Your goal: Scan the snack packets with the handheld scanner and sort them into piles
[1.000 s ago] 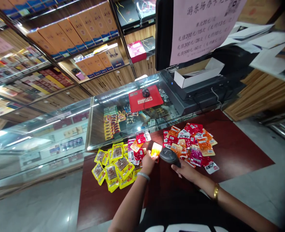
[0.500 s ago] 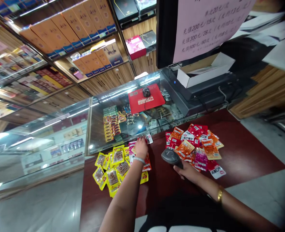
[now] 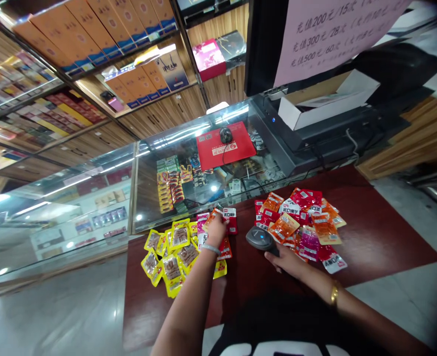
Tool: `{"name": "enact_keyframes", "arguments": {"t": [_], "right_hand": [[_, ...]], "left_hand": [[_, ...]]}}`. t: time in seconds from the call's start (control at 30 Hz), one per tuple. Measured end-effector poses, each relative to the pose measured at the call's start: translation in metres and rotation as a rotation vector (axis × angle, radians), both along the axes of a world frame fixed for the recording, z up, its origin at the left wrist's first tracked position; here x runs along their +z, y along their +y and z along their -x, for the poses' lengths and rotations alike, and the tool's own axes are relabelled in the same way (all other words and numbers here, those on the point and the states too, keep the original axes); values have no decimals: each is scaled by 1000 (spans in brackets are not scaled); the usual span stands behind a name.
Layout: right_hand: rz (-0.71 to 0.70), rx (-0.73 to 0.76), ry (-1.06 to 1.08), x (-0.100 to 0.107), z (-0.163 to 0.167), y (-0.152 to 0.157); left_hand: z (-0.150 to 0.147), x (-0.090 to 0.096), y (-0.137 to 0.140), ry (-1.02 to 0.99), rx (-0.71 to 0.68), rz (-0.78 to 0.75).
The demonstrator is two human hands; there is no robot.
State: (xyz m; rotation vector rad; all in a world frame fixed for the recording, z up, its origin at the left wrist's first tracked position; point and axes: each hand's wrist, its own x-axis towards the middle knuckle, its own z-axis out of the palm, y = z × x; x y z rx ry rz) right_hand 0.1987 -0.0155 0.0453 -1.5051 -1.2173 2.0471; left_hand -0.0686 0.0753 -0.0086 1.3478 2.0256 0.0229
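Note:
My left hand (image 3: 217,231), with a band on its wrist, is closed on a small orange snack packet (image 3: 212,216) at the counter's back edge. Right beside its fingers lies a red and white packet (image 3: 230,220); other red and pink packets are partly hidden under the hand and forearm. My right hand (image 3: 285,261) grips a dark grey barcode scanner (image 3: 260,238) by its handle, with a blue light on top. To the left spreads a pile of yellow snack packets (image 3: 172,267). A heap of red, orange and purple packets (image 3: 309,240) lies by the scanner.
Beyond the dark red counter top (image 3: 248,291) is a glass display case (image 3: 147,198) bearing a red mat (image 3: 211,155) and a mouse (image 3: 225,135). A monitor (image 3: 261,59) and an open white box (image 3: 315,111) stand at back right. Shelves of boxes line the back.
My left hand has lifted slightly with an orange packet now showing in its fingers. The red and white packet beside it shows more fully. A blue light now shows on the scanner.

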Motion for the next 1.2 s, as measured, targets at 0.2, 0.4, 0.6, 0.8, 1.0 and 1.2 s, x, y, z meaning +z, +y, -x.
{"name": "enact_keyframes", "arguments": {"t": [0.2, 0.4, 0.6, 0.8, 1.0, 1.2], "right_hand": [[-42, 14, 43, 5, -3, -6], [-85, -6, 59, -1, -10, -19], [-78, -22, 79, -2, -14, -28], [-104, -3, 64, 3, -13, -37], [-101, 8, 47, 5, -4, -39], [-180, 61, 40, 15, 19, -31]], "left_hand": [[-13, -18, -16, -414, 247, -169], [-29, 6, -17, -402, 222, -253], [-78, 15, -31, -816, 110, -193], [-42, 6, -69, -211, 84, -226], [18, 16, -56, 297, 35, -282], [37, 15, -22, 434, -37, -129]]}}
